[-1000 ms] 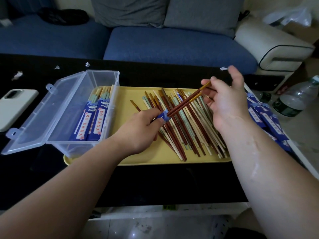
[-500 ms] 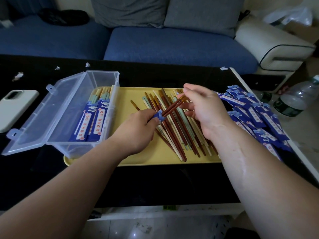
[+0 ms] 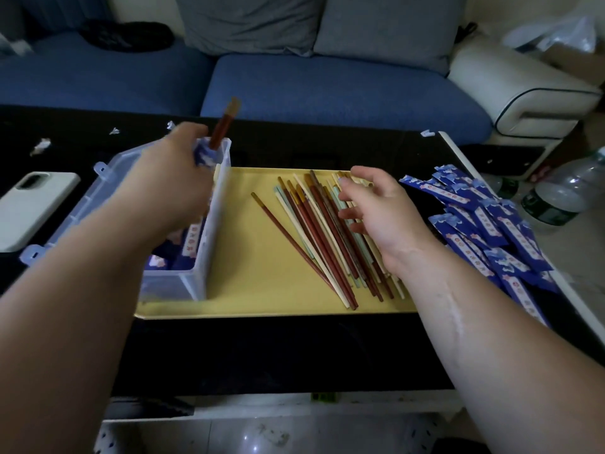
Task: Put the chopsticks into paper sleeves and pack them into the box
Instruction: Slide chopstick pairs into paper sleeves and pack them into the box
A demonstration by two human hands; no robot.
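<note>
Left hand is gripping a sleeved chopstick pair above the clear box; right hand is hovering, fingers relaxed and empty, over loose chopsticks on the yellow tray.

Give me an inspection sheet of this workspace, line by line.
Surface: black table with a yellow tray on it.
Job's things: loose chopsticks on the tray; clear box, lid open, holding packed pairs; empty sleeves piled at right.
Clutter: white phone and paper scraps on the table.
Hands: left hand grips a sleeved pair over the box; right hand open above the loose chopsticks.
Cables: nothing seen.
Surroundings: blue sofa behind; water bottles at right.
</note>
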